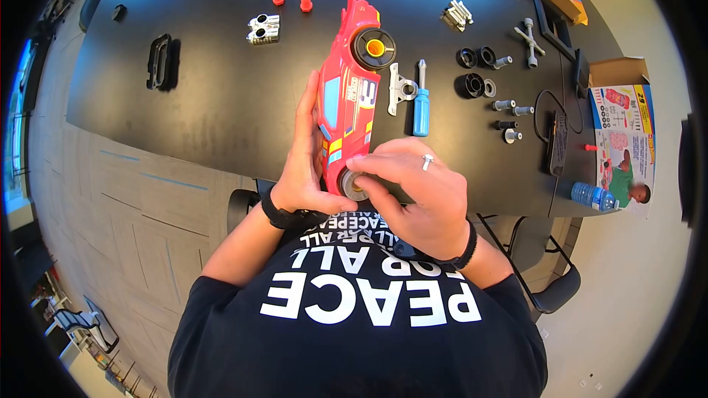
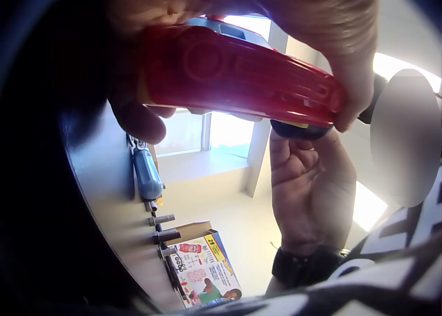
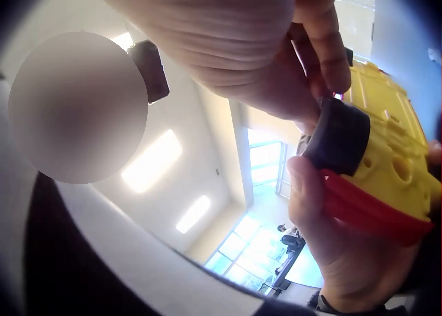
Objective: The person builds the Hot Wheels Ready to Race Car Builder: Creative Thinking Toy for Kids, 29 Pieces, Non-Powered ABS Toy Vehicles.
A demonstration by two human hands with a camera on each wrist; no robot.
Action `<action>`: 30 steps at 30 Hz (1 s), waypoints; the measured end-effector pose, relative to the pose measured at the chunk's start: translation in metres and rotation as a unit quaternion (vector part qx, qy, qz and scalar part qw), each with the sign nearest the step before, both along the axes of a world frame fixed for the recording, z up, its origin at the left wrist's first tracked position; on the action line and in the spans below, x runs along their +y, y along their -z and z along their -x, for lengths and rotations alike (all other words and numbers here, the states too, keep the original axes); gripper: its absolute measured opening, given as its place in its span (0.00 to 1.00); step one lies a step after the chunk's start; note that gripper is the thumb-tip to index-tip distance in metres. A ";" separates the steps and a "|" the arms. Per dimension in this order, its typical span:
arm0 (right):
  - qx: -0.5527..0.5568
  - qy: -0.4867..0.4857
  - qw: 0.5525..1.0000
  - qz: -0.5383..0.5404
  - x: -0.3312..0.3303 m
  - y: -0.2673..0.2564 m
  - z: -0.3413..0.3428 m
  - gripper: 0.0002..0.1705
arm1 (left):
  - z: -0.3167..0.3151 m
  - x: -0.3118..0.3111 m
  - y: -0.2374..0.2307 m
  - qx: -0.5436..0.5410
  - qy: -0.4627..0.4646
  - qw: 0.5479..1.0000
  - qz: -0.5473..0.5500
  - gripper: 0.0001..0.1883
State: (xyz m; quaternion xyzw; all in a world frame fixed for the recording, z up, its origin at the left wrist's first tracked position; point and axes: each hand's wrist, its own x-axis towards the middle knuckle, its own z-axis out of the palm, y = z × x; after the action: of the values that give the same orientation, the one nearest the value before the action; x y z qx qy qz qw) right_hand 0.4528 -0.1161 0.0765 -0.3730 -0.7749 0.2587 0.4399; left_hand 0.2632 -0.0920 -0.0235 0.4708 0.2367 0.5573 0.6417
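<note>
Red car [image 1: 344, 103] | left grip [image 1: 301, 175] clamped round body | right grip [image 1: 422, 193] pinches 1 wheel [image 1: 352, 186]

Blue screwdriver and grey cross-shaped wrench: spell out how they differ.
The blue screwdriver is one straight tool, while the cross-shaped wrench has four arms. The screwdriver pairs a blue handle with a grey shaft; the wrench is grey throughout. The screwdriver lies nearer the red toy car, the wrench farther right. Both lie on the dark table.
</note>
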 end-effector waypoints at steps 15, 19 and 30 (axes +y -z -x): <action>-0.002 -0.034 0.999 0.005 0.000 0.007 -0.012 0.27 | -0.002 0.000 -0.004 0.004 -0.013 1.000 0.020 0.94; -0.008 -0.029 1.000 0.006 0.000 0.006 -0.012 0.28 | -0.003 0.000 -0.002 -0.006 -0.018 0.999 0.029 0.95; -0.023 0.231 0.965 0.124 -0.007 0.053 -0.088 0.11 | 0.005 -0.008 0.002 0.024 -0.012 0.997 0.078 0.94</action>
State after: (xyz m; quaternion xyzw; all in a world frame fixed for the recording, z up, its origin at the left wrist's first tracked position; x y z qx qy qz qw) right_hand 0.5404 -0.1233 0.0239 -0.5993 -0.6393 0.2356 0.4203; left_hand 0.2580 -0.0999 -0.0260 0.4295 0.3002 0.5336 0.6638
